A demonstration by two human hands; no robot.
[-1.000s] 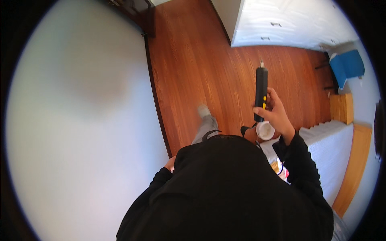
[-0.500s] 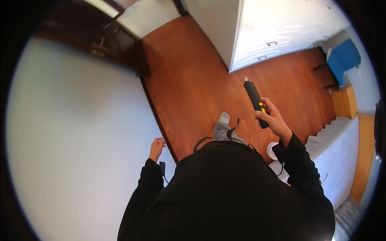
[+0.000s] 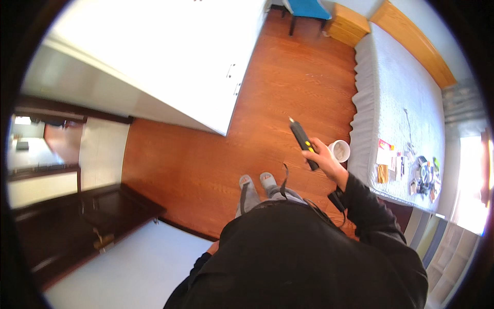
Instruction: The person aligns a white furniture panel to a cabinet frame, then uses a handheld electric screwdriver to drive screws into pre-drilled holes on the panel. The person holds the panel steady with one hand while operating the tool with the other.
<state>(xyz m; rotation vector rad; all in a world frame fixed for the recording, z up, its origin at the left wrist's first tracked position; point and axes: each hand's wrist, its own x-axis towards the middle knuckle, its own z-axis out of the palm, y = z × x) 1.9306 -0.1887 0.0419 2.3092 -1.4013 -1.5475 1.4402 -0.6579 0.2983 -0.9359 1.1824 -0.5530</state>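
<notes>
My right hand (image 3: 321,156) is closed around the rear part of a cordless screwdriver (image 3: 299,136), a slim black stick shape with yellow buttons and a small metal tip. The tool is held above the floor, its tip pointing away from me and to the left. Just beyond that hand a white bucket (image 3: 339,151) stands beside the bed; something pale lies inside. Only a small part of my left hand (image 3: 213,247) shows at the left edge of my black top, close to the pale wall. Its fingers are hidden.
A bed (image 3: 406,87) on the right carries a cluster of small items (image 3: 426,177). Beyond are a wooden nightstand (image 3: 349,23) and a blue chair (image 3: 309,9). A white cabinet (image 3: 170,56) juts in ahead on the left; a dark door (image 3: 85,226) is at lower left.
My view has turned right, bringing the whole bed and its items into sight. The right hand keeps the screwdriver. My left hand has dropped back, mostly behind my body.
</notes>
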